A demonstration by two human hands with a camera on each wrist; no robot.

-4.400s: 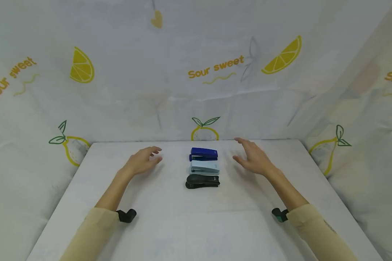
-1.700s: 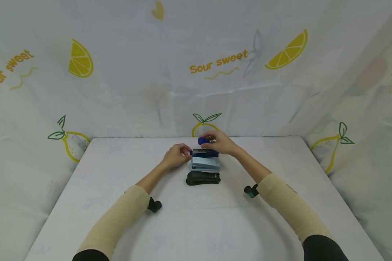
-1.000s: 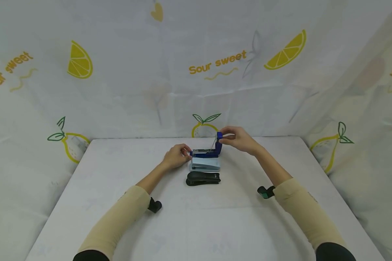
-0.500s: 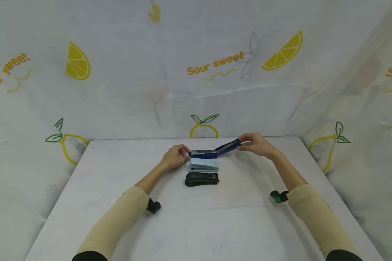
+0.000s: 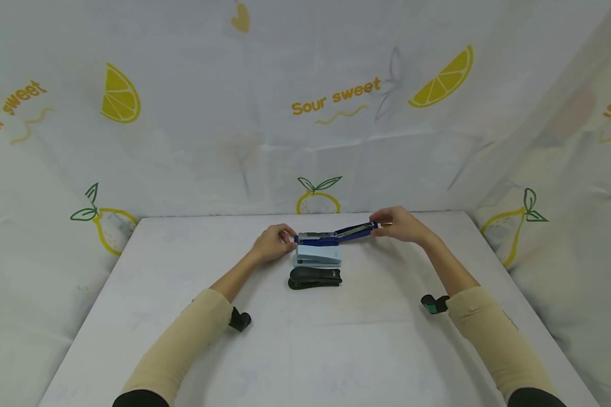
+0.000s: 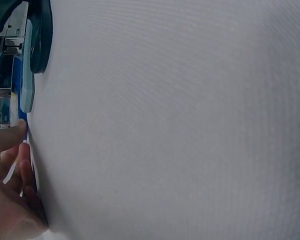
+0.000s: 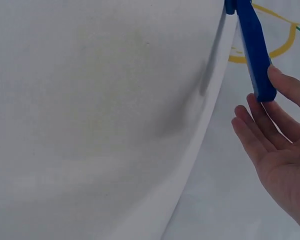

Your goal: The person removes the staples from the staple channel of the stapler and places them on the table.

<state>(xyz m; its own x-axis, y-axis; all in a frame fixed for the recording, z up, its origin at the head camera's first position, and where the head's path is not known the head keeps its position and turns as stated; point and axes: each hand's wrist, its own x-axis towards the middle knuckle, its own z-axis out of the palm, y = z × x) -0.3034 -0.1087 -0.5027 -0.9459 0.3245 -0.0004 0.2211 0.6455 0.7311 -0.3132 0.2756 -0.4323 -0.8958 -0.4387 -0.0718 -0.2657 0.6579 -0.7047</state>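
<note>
A dark blue stapler point(image 5: 318, 242) lies at the back of the row, its top arm point(image 5: 355, 232) swung far out to the right and slanting a little upward. My right hand point(image 5: 402, 225) pinches the end of that arm between thumb and fingers; the right wrist view shows the blue arm point(image 7: 256, 55) in that grip. At the other end, my left hand point(image 5: 273, 243) pinches the tip of the stapler's base. In the left wrist view the thumb point(image 6: 10, 136) presses on the blue base, and most of the stapler is hidden behind the others.
A light blue stapler point(image 5: 318, 257) lies closed just in front of the blue one. In front of that sits a black stapler point(image 5: 314, 278). The white table point(image 5: 305, 350) meets a lemon-printed cloth point(image 5: 203, 169) at its back edge.
Both hands came in to the blue stapler. The right hand lifted its top arm, swung it over to the right, and has lowered it slightly since. The left hand has stayed at the base.
</note>
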